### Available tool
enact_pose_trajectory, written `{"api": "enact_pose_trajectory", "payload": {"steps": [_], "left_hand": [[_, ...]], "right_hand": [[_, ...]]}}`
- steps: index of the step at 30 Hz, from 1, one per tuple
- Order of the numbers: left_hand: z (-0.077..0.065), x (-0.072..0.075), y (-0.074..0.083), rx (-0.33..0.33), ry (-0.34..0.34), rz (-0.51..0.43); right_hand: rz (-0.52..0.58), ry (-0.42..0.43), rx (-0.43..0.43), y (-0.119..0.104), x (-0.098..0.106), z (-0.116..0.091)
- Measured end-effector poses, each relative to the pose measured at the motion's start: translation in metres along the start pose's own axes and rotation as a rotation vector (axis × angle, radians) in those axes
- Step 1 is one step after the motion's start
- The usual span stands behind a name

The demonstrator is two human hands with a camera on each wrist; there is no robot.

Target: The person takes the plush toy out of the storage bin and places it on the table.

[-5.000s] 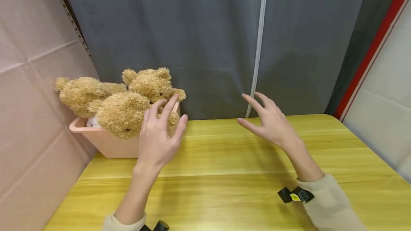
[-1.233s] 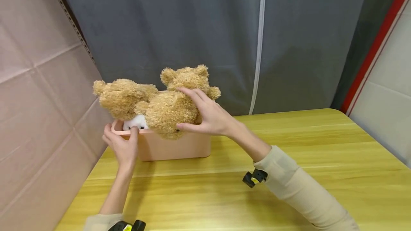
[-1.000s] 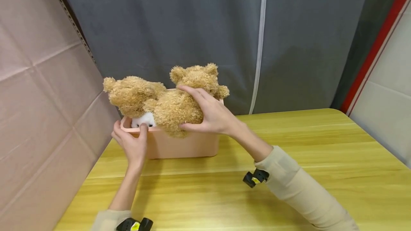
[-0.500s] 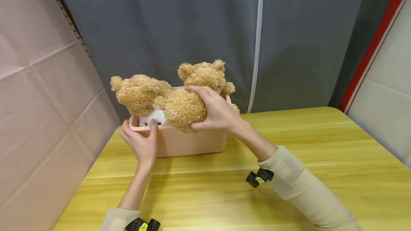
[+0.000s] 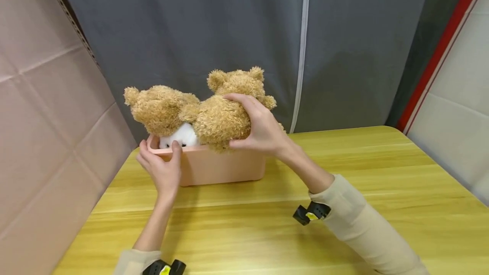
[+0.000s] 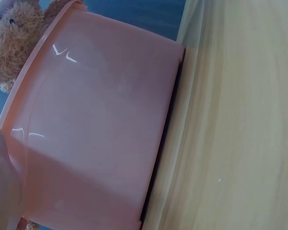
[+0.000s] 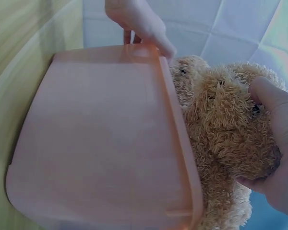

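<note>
A pink plastic bin [image 5: 221, 166] stands on the table, filled with plush toys. My left hand [image 5: 162, 169] grips its front left rim, thumb on the inner side and fingers outside; in the right wrist view that hand [image 7: 139, 21] shows at the far corner. My right hand [image 5: 263, 130] holds the front curly tan teddy bear [image 5: 217, 122], thumb and fingers spread around its head. Its face shows in the right wrist view, where the bear [image 7: 230, 129] bulges past the rim. Behind are a second teddy bear [image 5: 238, 82] and, left, a third [image 5: 156, 109]. A white plush toy [image 5: 187, 135] peeks out between them.
The wood-grain table [image 5: 344, 173] extends to the right and toward me. A pink panelled wall [image 5: 57, 109] rises at left, close to the bin. Behind it hangs a grey curtain [image 5: 172, 24] with a white strip [image 5: 302, 54].
Five seconds ago both hands were spread in the air. Since then the left took the bin's rim and the right took the front bear. The bin has shifted right, away from the wall.
</note>
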State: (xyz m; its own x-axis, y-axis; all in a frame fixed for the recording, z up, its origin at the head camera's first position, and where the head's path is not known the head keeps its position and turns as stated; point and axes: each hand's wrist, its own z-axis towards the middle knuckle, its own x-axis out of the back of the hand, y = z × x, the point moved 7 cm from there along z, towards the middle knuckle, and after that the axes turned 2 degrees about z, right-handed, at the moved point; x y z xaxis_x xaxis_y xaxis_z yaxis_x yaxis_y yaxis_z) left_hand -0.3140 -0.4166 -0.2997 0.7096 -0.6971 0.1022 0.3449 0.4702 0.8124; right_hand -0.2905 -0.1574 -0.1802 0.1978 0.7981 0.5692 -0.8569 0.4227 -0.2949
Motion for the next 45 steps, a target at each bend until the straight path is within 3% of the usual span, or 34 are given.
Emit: {"api": "enact_pose_trajectory", "payload": {"steps": [14, 23, 32, 41, 45], "left_hand": [[0.005, 0.002, 0.007, 0.062, -0.071, 0.100], [0.006, 0.002, 0.008, 0.036, -0.058, 0.123], [0.004, 0.001, 0.008, 0.031, -0.052, 0.128], [0.001, 0.002, 0.007, 0.030, -0.047, 0.141], [0.000, 0.001, 0.006, 0.031, -0.045, 0.143]], "right_hand": [[0.058, 0.094, 0.040, -0.011, 0.034, 0.008], [0.123, 0.187, 0.067, -0.058, 0.069, 0.011], [0.119, 0.371, 0.264, -0.074, 0.110, 0.010], [0.240, 0.645, 0.192, -0.058, 0.148, 0.000], [0.262, 0.759, 0.221, -0.057, 0.164, -0.006]]}}
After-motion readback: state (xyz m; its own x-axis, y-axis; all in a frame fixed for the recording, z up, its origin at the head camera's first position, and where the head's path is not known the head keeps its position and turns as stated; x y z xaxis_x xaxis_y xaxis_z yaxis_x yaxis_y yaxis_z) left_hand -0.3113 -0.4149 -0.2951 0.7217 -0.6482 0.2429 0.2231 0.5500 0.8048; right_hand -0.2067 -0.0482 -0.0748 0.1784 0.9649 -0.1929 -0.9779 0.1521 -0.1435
